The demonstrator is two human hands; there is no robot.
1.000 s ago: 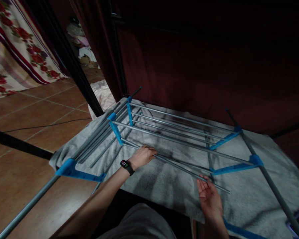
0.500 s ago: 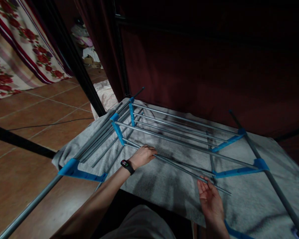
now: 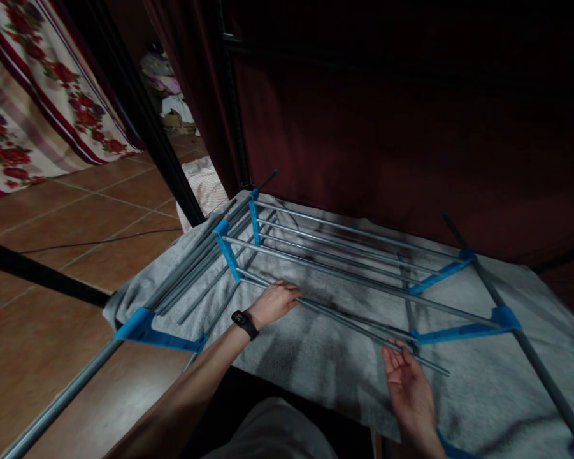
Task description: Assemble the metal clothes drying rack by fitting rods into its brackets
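A rack of grey metal rods point(image 3: 348, 273) joined by blue plastic connectors point(image 3: 459, 331) lies on a grey towel point(image 3: 315, 370) on the floor. My left hand point(image 3: 273, 302), a black watch on its wrist, is closed over a loose grey rod point(image 3: 344, 322) near that rod's left end. My right hand point(image 3: 409, 387) lies palm up with fingers spread, its fingertips touching the same rod near its right end.
Brown floor tiles point(image 3: 76, 217) spread to the left, crossed by a thin cable. A dark red fabric wall point(image 3: 411, 140) rises right behind the rack. A flowered cloth point(image 3: 23, 108) hangs at top left. Black poles point(image 3: 138, 121) stand beside it.
Both hands stay on the rod. The view has shifted slightly, so the rack sits a little further right and lower.
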